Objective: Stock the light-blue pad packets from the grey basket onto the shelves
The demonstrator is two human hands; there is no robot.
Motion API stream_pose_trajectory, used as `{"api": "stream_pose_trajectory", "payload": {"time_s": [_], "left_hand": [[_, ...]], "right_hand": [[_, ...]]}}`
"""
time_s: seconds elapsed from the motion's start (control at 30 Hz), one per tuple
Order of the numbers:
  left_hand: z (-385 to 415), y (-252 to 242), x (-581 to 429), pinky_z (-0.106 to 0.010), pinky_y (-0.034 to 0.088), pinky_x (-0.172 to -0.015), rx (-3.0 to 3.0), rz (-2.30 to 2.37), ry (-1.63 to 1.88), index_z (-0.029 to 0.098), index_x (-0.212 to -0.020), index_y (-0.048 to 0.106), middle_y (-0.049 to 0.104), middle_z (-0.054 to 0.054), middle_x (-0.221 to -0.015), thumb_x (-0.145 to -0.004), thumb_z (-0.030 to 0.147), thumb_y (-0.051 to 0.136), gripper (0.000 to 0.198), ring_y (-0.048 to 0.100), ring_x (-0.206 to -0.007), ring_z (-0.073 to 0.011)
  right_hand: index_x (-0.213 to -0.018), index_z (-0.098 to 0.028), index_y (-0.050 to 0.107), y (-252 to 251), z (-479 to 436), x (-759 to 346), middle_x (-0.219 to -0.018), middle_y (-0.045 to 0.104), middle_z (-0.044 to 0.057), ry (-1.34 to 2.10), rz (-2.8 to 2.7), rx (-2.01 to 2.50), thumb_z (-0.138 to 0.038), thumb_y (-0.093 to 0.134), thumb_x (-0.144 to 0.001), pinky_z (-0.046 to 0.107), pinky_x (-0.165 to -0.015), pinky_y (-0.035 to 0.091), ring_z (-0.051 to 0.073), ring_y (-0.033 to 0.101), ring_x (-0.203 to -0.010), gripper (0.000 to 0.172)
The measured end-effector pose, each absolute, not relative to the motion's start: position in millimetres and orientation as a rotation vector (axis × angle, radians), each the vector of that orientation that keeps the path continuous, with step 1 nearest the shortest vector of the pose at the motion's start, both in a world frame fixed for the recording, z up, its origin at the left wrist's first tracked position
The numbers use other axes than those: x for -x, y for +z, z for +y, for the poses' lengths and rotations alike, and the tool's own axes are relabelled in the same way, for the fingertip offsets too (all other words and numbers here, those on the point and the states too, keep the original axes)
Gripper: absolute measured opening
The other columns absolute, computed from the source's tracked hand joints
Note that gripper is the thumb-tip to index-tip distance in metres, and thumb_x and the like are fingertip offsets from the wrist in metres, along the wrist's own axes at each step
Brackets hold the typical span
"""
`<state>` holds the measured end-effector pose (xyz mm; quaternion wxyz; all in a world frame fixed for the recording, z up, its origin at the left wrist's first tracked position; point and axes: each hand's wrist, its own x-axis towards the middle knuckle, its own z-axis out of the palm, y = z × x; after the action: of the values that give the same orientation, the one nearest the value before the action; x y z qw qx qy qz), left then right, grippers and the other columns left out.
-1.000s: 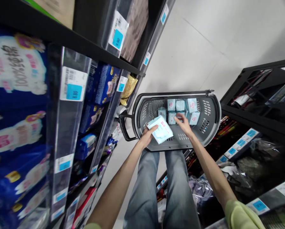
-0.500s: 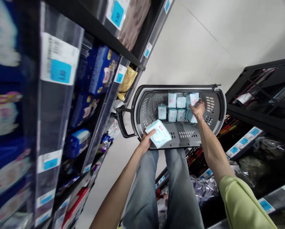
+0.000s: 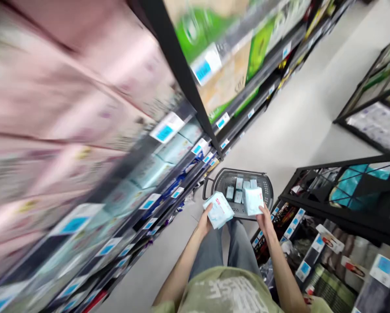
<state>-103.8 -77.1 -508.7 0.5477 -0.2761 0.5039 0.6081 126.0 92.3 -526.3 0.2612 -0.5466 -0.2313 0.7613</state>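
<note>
My left hand (image 3: 204, 221) is closed around light blue, soft-looking packs (image 3: 218, 209) with a small red label, seemingly more than one stacked together. In my right hand (image 3: 265, 221), similar light blue packs (image 3: 254, 201) are gripped by the lower right edge. Both hands are above the near side of a dark grey shopping basket (image 3: 269, 182), which stands on the floor in front of my legs. Several more light blue packs (image 3: 238, 196) stand inside it, partly hidden by the held ones. The packs' contents cannot be made out.
On the left, a long shelf carries blurred pink packages (image 3: 84, 91), with light blue packs (image 3: 152, 170) on the level below. Green and beige packages (image 3: 226, 65) sit farther along. Dark shelving (image 3: 348, 217) with bagged goods borders the right. Pale floor (image 3: 280, 126) runs between.
My right hand has come up out of the basket with packs in it. My left hand still holds its packs. The view has risen, so the basket looks smaller and lower.
</note>
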Motion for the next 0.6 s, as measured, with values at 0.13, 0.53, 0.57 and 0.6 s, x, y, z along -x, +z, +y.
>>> {"api": "stream_pose_trajectory", "payload": {"time_s": [0.13,0.53,0.57,0.6], "left_hand": [[-86.3,-414.5,94.2,-0.043,0.061,-0.103,0.597,1.191,1.653,0.02,-0.109,0.07,0.081,-0.008,-0.1,-0.08,0.03,0.085,0.035,0.076,-0.114,-0.0347],[-122.5,-314.4,58.1,-0.046,0.054,-0.111,0.263,1.461,2.163,0.026,-0.13,0.062,0.073,-0.009,-0.13,-0.06,0.033,0.1,0.081,0.066,-0.129,-0.0356],[-129.0,-304.7,60.8,-0.049,0.051,-0.115,0.097,1.616,2.163,0.027,-0.126,0.063,0.072,-0.008,-0.132,-0.055,0.033,0.103,0.081,0.062,-0.134,-0.0378],[-136.1,-295.6,64.1,-0.053,0.047,-0.119,-0.085,1.755,2.141,0.027,-0.121,0.064,0.07,-0.009,-0.133,-0.053,0.033,0.104,0.08,0.057,-0.139,-0.0403]], "right_hand": [[-0.129,-0.029,0.07,-430.1,64.2,-132.5,-0.129,0.076,0.008,2.141,-0.593,1.231,-0.049,0.076,-0.075,0.048,-0.115,0.054,0.028,0.071,-0.125,0.058],[-0.121,-0.037,0.07,-345.3,42.2,-143.0,-0.138,0.071,0.008,2.404,-0.753,1.163,-0.064,0.077,-0.06,0.063,-0.121,0.042,0.04,0.058,-0.14,0.067],[-0.121,-0.036,0.069,-339.9,39.7,-141.8,-0.136,0.071,0.009,2.457,-0.797,1.129,-0.063,0.077,-0.061,0.063,-0.121,0.042,0.04,0.06,-0.138,0.067],[-0.123,-0.036,0.068,-333.5,36.5,-139.1,-0.136,0.071,0.009,2.507,-0.848,1.072,-0.062,0.075,-0.063,0.063,-0.121,0.043,0.039,0.062,-0.136,0.066]]}}
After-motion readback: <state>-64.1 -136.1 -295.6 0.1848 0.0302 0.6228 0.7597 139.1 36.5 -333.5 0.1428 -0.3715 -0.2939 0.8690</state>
